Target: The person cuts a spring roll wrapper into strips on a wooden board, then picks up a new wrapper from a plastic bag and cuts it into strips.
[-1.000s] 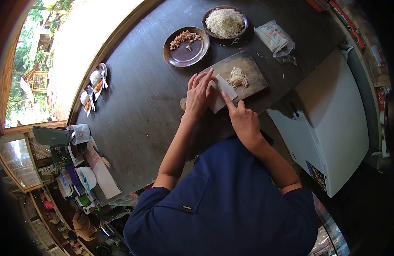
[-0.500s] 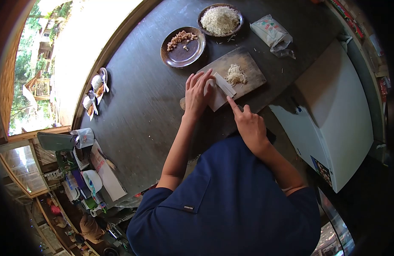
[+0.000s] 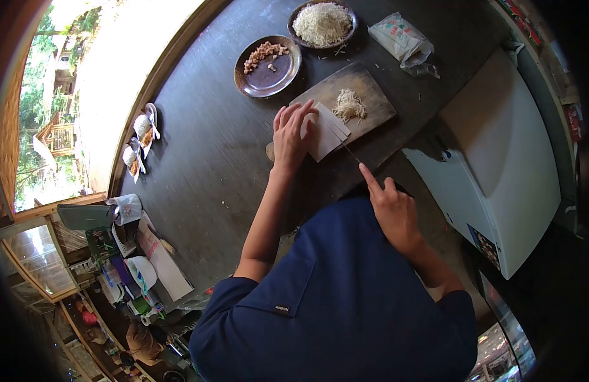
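A white slab, cut into flat strips along its right side, lies on a wooden cutting board. My left hand holds the slab from its left side, with the fingers bent over its edge. My right hand is closed around a knife with the index finger stretched forward; the handle is hidden in the palm. The thin knife blade points at the slab's near right corner. Beyond the slab, a small heap of pale shreds sits on the board.
Behind the board stand a dark plate with diced brown pieces and a bowl heaped with pale shreds. A plastic packet lies at the far right. Two small servings with spoons are at the left edge. A white appliance stands to the right.
My right hand has drawn back toward my body and slightly right, bringing the blade away from the slab. Another strip now shows separated at the slab's right side. My left hand stays on the slab.
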`<action>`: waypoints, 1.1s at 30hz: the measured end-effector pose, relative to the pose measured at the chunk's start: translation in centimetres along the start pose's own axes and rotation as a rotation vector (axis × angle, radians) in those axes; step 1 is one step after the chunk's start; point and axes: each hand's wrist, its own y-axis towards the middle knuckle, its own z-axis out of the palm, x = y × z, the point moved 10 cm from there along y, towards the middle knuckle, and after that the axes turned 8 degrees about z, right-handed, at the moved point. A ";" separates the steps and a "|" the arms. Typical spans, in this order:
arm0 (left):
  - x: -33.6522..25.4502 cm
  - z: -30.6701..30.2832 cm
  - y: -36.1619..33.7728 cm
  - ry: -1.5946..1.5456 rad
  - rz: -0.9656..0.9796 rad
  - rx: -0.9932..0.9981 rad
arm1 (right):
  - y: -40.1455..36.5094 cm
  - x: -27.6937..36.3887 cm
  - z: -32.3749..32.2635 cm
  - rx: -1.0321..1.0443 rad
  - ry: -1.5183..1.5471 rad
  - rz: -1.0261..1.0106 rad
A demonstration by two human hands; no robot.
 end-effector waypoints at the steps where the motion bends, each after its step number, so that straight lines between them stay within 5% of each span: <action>1: 0.1 0.0 0.0 -0.014 -0.003 -0.011 | -0.3 -0.2 -0.1 0.009 0.015 0.004; 10: 0.9 -1.6 -1.1 -0.059 -0.102 -0.117 | 2.9 0.1 -1.7 -0.056 0.284 0.030; 33: 0.8 -2.1 -2.1 -0.026 -0.129 -0.173 | 7.9 5.4 2.8 0.045 0.099 -0.036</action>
